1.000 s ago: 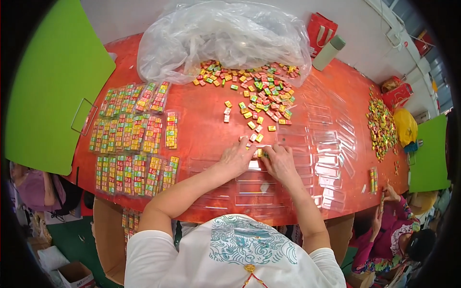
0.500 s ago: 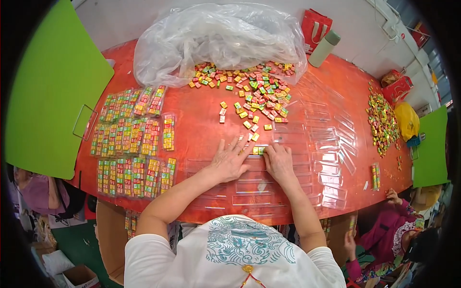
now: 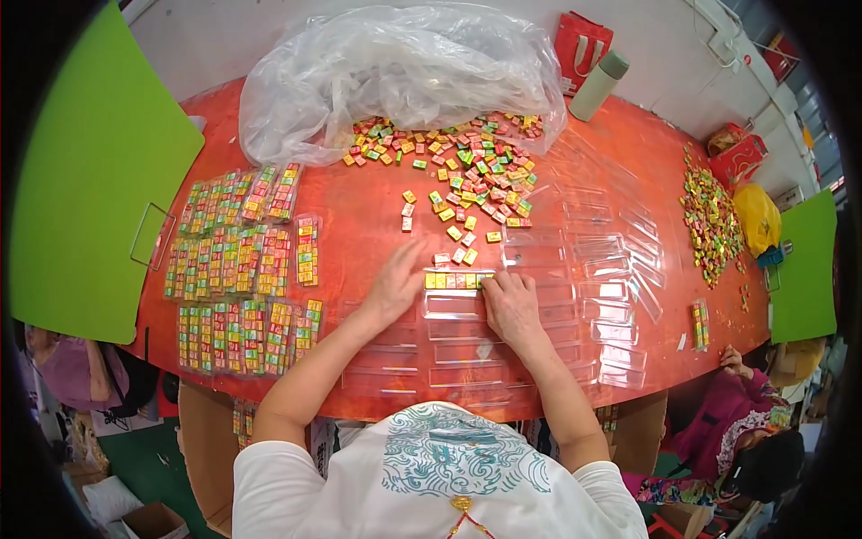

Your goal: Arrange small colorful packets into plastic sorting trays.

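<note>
A row of small yellow, red and green boxes [image 3: 449,281] lies in a narrow clear plastic tray in front of me. At the row's left end my left hand [image 3: 395,286] hovers with fingers stretched out, holding nothing. My right hand [image 3: 514,305] is bent over the right end, thumb and fingers closed on a small box there, which they partly hide. Just beyond the row sit a few loose boxes [image 3: 469,257]. Farther back spreads a heap of such boxes [image 3: 489,166]. Empty clear trays [image 3: 467,375] lie below and around my hands.
Filled trays [image 3: 215,260] stand in rows at the left. A large clear plastic bag [image 3: 404,72] covers the back, beside a pale green bottle [image 3: 600,85] and red bag [image 3: 582,52]. Another box pile [image 3: 709,220] lies far right, near a co-worker's hand [image 3: 736,363].
My left hand has drawn back leftward, uncovering a longer row of boxes in the tray. The right hand stays at its right end. The co-worker's raised lower hand is out of sight.
</note>
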{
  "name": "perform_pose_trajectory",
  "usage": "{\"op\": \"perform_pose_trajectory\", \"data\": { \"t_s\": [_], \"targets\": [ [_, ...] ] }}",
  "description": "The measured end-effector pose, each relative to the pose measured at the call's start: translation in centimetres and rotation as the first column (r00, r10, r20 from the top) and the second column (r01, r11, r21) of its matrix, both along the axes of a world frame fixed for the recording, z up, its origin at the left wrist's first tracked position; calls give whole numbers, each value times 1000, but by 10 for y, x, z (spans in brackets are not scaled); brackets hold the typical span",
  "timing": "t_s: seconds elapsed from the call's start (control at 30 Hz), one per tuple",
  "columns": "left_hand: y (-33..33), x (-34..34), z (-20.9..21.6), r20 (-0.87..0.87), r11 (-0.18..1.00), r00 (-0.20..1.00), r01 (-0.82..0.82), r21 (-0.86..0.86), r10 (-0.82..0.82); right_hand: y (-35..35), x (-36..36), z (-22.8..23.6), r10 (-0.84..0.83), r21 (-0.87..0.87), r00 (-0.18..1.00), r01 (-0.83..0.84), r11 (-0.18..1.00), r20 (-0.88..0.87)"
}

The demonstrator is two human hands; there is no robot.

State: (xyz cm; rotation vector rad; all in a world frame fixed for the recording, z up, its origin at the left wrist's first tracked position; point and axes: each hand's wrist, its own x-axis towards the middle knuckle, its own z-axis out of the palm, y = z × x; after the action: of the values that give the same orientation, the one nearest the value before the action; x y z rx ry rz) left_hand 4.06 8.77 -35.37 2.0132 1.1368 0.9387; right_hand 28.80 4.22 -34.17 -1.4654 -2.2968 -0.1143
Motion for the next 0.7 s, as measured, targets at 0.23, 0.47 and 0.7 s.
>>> {"op": "perform_pose_trajectory", "data": {
  "t_s": [0.23,0.47,0.7],
  "targets": [
    [-8,-2,2,-226,984,972,-29,174,69,-1,3,3,-65,-34,983,60,998,-173],
    [-14,29,6,-536,904,844,201,377,36,-12,17,-4,-218,-108,949,198,974,-229],
    [-15,19,6,-615,873,780,214,438,118,-21,12,-2,-184,-96,958,167,981,-222]
  ]
}}
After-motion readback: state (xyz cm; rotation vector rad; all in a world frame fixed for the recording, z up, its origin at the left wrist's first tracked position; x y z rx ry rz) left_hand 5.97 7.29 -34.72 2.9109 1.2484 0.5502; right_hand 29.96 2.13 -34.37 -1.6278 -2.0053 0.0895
